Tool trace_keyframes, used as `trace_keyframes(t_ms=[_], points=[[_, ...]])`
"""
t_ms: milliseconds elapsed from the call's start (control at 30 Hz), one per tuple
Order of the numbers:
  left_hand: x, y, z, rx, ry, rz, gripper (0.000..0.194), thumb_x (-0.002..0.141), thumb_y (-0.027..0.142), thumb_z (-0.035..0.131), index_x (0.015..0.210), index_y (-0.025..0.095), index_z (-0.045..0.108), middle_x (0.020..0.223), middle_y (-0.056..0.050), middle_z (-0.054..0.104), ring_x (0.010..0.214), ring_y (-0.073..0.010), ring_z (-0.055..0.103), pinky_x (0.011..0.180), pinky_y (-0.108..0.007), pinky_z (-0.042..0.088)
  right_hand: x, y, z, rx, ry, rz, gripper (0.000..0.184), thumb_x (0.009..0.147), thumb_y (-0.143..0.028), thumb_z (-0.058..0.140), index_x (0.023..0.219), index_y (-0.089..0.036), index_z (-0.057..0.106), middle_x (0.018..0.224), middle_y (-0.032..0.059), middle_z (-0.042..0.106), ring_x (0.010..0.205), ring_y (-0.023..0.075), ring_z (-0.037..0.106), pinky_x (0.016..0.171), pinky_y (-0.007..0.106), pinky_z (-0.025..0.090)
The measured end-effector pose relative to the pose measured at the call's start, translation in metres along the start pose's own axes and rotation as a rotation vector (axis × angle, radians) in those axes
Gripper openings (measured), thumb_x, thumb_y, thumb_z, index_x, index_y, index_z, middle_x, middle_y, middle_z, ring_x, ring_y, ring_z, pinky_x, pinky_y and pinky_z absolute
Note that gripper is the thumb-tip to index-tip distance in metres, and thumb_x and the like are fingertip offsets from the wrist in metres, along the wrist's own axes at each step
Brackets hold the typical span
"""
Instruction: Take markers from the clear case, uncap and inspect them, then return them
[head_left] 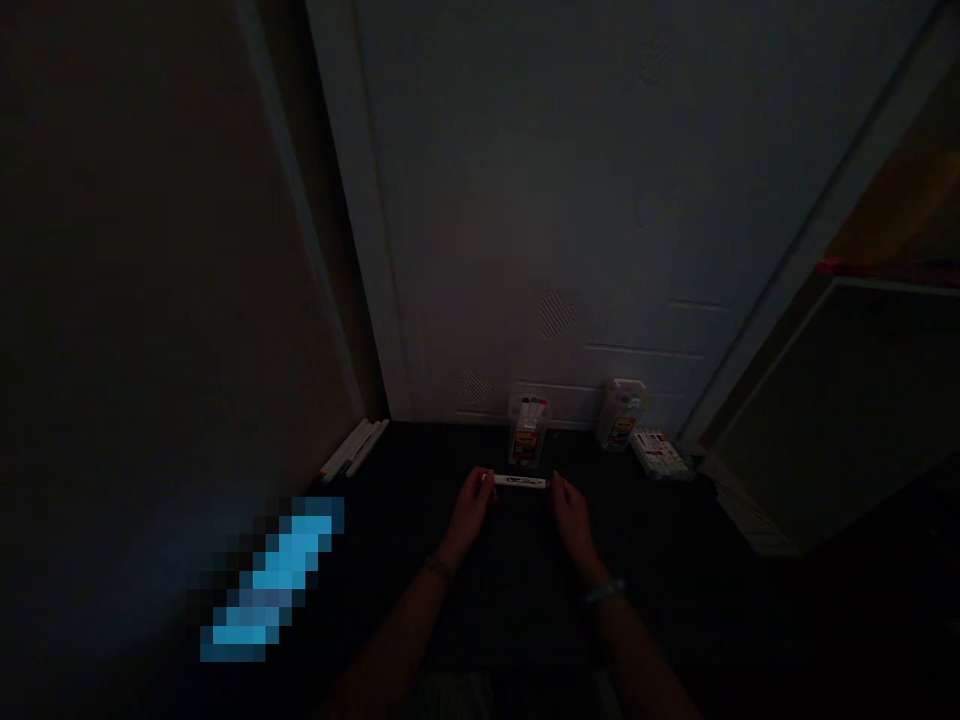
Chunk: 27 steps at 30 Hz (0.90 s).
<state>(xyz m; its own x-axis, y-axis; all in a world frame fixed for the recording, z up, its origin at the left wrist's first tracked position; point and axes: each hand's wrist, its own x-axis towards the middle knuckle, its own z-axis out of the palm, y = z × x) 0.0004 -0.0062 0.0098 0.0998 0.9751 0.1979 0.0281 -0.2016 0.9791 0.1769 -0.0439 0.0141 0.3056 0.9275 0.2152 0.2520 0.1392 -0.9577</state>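
Note:
The room is very dim. A white marker pen lies level between my two hands, held by its ends above the dark floor. My left hand pinches its left end and my right hand pinches its right end. Just beyond the pen stands a clear marker box with several coloured caps showing at its top. A band sits on each wrist.
A second marker box and a flat pack of markers stand by the white door. Several loose white pens lie by the left wall. A glowing blue blurred patch is at the lower left. A dark cabinet stands on the right.

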Motion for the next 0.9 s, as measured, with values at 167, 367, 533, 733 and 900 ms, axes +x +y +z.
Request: trace_keyframes(t_ms=[167,367,533,733,900], points=[[-0.0022,0.0005,0.0012,0.006,-0.013,0.011,0.035,0.081,0.054,0.045,0.085,0.020,0.053,0.064,0.003,0.051,0.061,-0.0120,0.048,0.060,-0.022,0.038,0.0009,0.0028,0.0010,-0.043,0.019,0.004,0.045,0.084,-0.057,0.039,0.072,-0.018,0.057,0.063,-0.0008,0.053,0.059,0.0123,0.045,0.053,0.022,0.033],[-0.0022,-0.0016,0.0006,0.052,-0.030,0.029,0.034,0.083,0.052,0.042,0.087,0.020,0.053,0.064,0.004,0.050,0.062,-0.0120,0.049,0.062,-0.022,0.038,0.0018,0.0086,0.0026,-0.053,0.010,-0.024,0.045,0.086,-0.056,0.036,0.074,-0.018,0.056,0.065,-0.0013,0.054,0.060,0.0118,0.045,0.054,0.022,0.033],[-0.0023,-0.0015,0.0002,0.085,-0.010,0.040,0.035,0.084,0.052,0.041,0.088,0.020,0.053,0.065,0.004,0.051,0.062,-0.0123,0.050,0.062,-0.023,0.038,0.0021,0.0083,0.0027,-0.068,0.002,-0.056,0.043,0.088,-0.053,0.035,0.076,-0.018,0.056,0.067,-0.0008,0.053,0.061,0.0118,0.045,0.055,0.022,0.034],[-0.0037,0.0033,0.0000,0.101,-0.007,0.052,0.036,0.083,0.053,0.042,0.083,0.019,0.053,0.063,0.003,0.050,0.062,-0.0122,0.049,0.061,-0.022,0.038,0.0025,0.0058,0.0008,-0.062,-0.002,-0.058,0.045,0.087,-0.055,0.035,0.077,-0.017,0.058,0.069,0.0008,0.057,0.064,0.0131,0.049,0.057,0.022,0.036],[-0.0033,0.0059,-0.0001,0.104,-0.015,0.044,0.037,0.082,0.055,0.043,0.081,0.019,0.053,0.064,0.003,0.049,0.062,-0.0123,0.048,0.060,-0.022,0.037,0.0017,0.0048,0.0004,-0.018,-0.017,-0.047,0.044,0.088,-0.053,0.035,0.081,-0.017,0.058,0.072,0.0010,0.057,0.066,0.0131,0.049,0.059,0.022,0.037]])
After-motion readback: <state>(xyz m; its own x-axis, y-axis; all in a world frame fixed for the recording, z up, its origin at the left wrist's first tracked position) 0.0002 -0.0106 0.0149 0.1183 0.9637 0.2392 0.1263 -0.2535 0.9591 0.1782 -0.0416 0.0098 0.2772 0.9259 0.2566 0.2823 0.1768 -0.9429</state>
